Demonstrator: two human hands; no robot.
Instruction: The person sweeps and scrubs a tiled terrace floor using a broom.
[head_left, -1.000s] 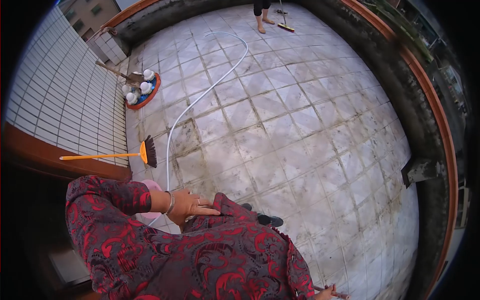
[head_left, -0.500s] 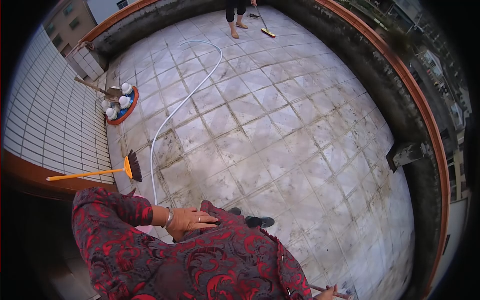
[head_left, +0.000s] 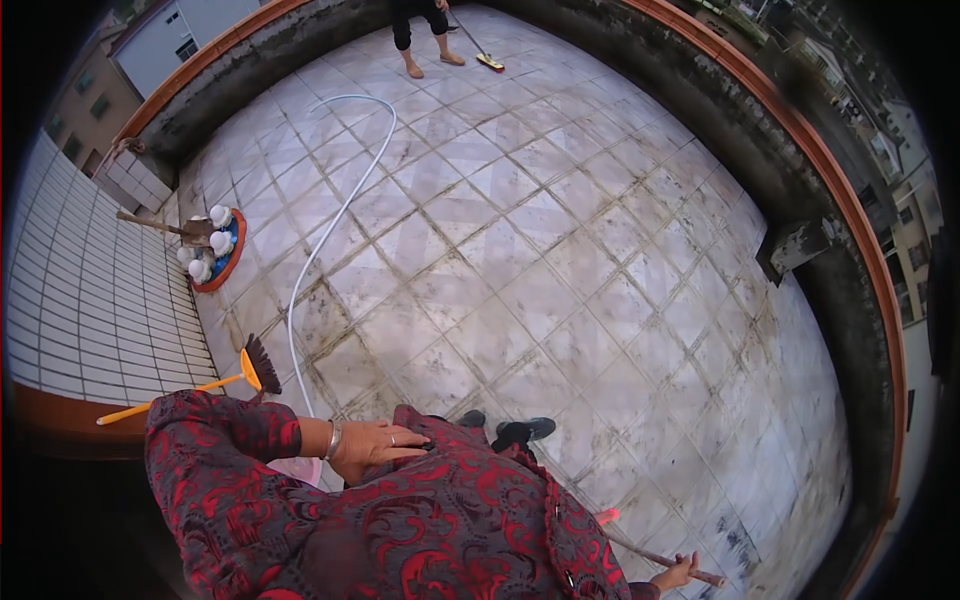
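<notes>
My left hand [head_left: 372, 448], with a bracelet and a ring, rests against the front of my patterned red and grey top [head_left: 430, 530]. Its fingers lie flat and hold nothing that shows. At the lower right, my right hand [head_left: 679, 573] is at a thin brown stick [head_left: 650, 553], near the stick's outer end. The fingers there are small in view, some of them bent round the stick. Part of something red [head_left: 606, 516] shows beside the stick's inner end, next to my top. My dark shoes [head_left: 525, 430] stand on the tiles.
A white hose [head_left: 335, 220] curves over the tiled floor [head_left: 480, 300]. An orange broom [head_left: 180, 399] leans at the left wall. Beyond it is a red-rimmed basin [head_left: 237, 255] with white objects and a shovel. Another person [head_left: 428, 40] holds a brush [head_left: 490, 62]. A parapet [head_left: 780, 170] borders the floor.
The view has turned, so the broom, basin and other person sit further left. My right hand and the stick have come further into view. My left hand stays against my top.
</notes>
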